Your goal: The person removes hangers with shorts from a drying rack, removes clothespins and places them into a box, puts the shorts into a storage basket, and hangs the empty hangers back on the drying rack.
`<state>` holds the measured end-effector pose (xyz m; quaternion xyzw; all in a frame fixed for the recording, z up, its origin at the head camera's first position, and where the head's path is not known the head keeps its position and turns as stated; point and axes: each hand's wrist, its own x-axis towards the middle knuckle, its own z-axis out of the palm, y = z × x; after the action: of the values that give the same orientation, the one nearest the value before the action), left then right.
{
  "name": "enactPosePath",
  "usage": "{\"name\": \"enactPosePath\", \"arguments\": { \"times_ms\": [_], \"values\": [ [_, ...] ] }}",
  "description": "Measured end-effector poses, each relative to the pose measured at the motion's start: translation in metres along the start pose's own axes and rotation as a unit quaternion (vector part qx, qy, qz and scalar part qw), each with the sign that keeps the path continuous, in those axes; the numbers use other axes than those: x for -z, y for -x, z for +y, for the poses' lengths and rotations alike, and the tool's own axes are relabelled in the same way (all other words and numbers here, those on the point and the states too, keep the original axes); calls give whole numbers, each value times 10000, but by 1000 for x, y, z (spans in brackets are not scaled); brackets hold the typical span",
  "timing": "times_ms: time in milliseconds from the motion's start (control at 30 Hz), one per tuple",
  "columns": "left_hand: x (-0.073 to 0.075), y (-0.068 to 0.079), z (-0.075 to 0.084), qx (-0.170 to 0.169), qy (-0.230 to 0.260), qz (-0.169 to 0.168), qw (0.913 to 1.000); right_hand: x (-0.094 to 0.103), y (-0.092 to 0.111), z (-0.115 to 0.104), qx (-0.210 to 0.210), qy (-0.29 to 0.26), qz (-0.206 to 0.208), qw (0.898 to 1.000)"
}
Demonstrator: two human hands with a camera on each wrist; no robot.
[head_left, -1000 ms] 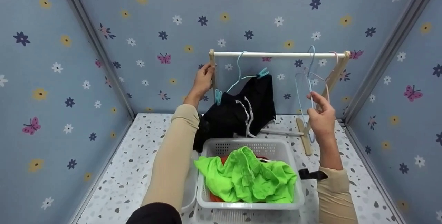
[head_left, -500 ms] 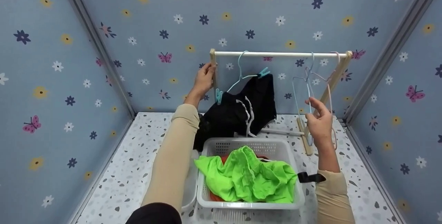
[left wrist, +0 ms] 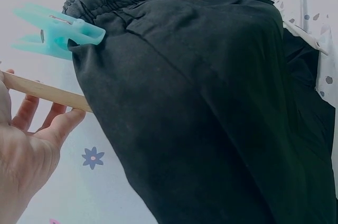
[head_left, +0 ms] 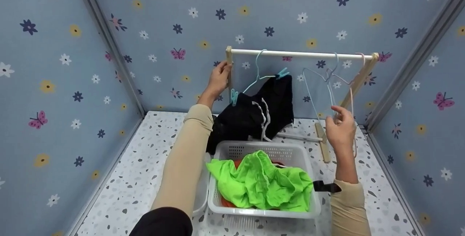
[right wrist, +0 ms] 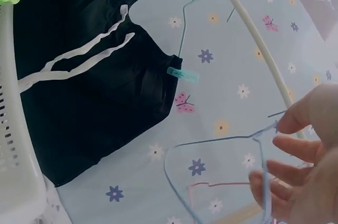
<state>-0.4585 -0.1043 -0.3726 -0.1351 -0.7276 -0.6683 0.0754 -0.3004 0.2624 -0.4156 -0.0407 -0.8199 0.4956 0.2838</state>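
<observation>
My left hand (head_left: 219, 78) grips the left wooden post (left wrist: 47, 92) of a small clothes rack in the head and left wrist views. Beside it hang black drawstring shorts (head_left: 250, 114), held by turquoise clothespins (left wrist: 58, 31) on a light-blue hanger (head_left: 257, 67). At the rack's right, my right hand (head_left: 340, 128) has its fingers curled at the side wire of a bare blue hanger (right wrist: 211, 140). That hanger's hook is over the white rail (head_left: 290, 53) and its left shoulder sits raised. Exact finger contact on the wire is partly hidden.
A pink hanger (head_left: 351, 83) hangs by the right wooden post (head_left: 359, 79). In front stands a white basket (head_left: 263, 212) holding bright green clothing (head_left: 261, 183) over red cloth. A clear container (head_left: 201, 196) lies left of it. Flowered walls enclose the speckled surface (head_left: 127, 178).
The bare blue hanger's hook came down onto the rail, and its left shoulder tilted upward. My right hand moved slightly lower with it. My left hand stays on the post.
</observation>
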Motion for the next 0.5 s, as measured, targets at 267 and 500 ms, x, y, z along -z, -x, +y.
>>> {"name": "enactPosePath", "arguments": {
  "times_ms": [267, 500],
  "values": [
    [-1, -2, -5, 123, 140, -64, 9998, -24, 17, -21, 1006, 15, 996, 9899],
    [-3, -5, -6, -54, 28, -60, 10000, -74, 38, -28, 1629, -309, -24, 9862]
  ]
}}
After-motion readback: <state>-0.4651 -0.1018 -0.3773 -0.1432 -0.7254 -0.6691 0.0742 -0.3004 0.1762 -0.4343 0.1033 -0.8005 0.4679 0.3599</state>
